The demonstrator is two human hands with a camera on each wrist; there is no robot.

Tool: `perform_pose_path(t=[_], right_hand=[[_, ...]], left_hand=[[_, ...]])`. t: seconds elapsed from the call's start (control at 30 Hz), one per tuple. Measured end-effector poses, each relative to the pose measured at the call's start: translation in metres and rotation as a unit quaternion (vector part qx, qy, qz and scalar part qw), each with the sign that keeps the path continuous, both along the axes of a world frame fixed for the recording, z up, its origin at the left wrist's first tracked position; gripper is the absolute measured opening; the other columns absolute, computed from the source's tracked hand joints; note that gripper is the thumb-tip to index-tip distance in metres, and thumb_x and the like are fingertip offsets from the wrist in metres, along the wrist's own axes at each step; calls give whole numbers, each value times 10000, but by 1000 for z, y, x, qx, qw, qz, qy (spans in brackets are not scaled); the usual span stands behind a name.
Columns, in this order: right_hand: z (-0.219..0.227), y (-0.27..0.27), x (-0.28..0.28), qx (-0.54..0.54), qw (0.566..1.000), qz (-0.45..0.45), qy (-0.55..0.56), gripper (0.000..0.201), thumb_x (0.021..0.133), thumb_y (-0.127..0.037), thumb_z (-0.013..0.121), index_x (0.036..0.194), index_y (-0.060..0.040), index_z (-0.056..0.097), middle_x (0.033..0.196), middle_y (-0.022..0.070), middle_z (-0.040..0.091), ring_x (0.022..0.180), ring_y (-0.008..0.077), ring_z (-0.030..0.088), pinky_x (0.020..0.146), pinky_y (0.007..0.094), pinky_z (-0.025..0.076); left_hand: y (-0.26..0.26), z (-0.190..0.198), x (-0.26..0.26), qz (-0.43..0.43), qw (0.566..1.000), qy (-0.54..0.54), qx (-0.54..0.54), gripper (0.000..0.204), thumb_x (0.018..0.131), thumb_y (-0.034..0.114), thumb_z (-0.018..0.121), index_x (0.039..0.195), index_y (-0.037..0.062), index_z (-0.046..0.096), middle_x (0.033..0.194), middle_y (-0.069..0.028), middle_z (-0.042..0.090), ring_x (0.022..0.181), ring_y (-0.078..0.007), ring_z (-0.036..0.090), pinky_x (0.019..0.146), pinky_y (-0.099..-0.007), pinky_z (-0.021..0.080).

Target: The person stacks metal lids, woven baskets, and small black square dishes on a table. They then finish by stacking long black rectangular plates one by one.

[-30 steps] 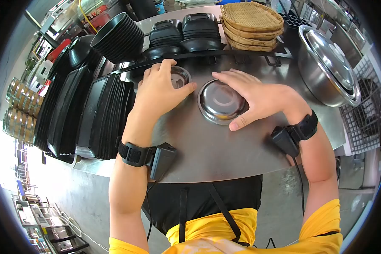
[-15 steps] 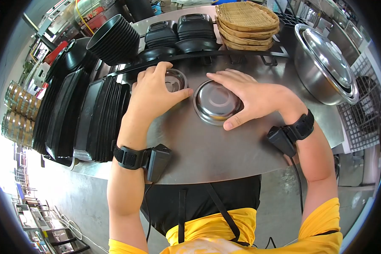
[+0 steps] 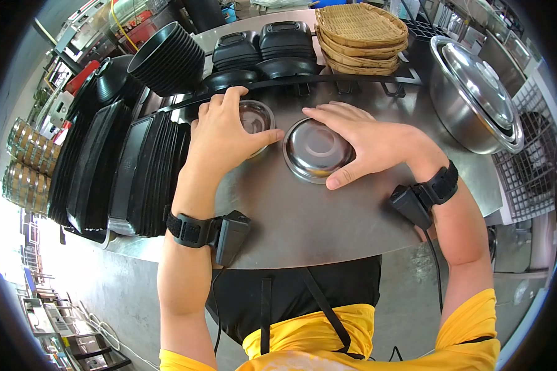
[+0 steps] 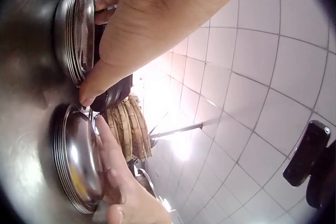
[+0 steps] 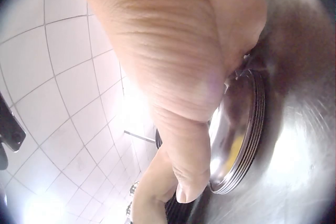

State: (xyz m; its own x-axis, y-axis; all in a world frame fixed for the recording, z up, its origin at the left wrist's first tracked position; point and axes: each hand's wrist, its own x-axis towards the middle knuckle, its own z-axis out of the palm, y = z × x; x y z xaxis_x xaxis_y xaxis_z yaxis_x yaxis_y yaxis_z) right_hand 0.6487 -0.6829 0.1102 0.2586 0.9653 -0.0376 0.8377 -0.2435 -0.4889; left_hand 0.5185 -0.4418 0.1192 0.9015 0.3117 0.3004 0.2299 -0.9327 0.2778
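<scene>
Two low stacks of round stainless steel dishes sit side by side on the steel table (image 3: 303, 229). The left stack (image 3: 256, 117) lies hollow side up, its nested rims showing in the left wrist view. My left hand (image 3: 220, 136) arches over it, fingers spread toward the far rim and thumb by the near side; the palm side is hidden. Turned base up, the right stack (image 3: 315, 148) shows a shiny domed bottom. My right hand (image 3: 377, 139) lies along its right side, fingers extended behind it and thumb pointing forward near the rim.
Stacked black trays (image 3: 136, 173) stand at left, with black bowls (image 3: 167, 59) and black dishes (image 3: 284, 46) behind. Woven baskets (image 3: 362, 28) are piled at the back. A lidded steel pot (image 3: 476, 93) stands at right, beside a grey crate (image 3: 529, 161).
The view has shifted slightly. My left hand's fingers have lifted a little away from me, baring more of the left stack. The right hand stays at its stack.
</scene>
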Motion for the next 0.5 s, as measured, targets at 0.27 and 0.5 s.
perform_pose_path(t=[0.27,0.5], right_hand=[[0,-1,0,1,1000,-5,-9,1240,684,-719,777,1577,-42,246,1574,262,298,1482,430,248,1207,502,232],[-2,0,1,12,1000,4,-2,1225,690,-702,785,1569,-31,259,1557,251,315,1470,428,267,1201,495,242]], left_hand=[[0,2,-1,-13,1000,24,-3,857,681,513,860,1333,43,563,1227,-213,645,1188,-387,571,1014,-448,466],[3,-2,-1,-22,1000,16,-12,815,718,505,833,1325,31,565,1246,-220,649,1210,-403,550,1035,-454,451]])
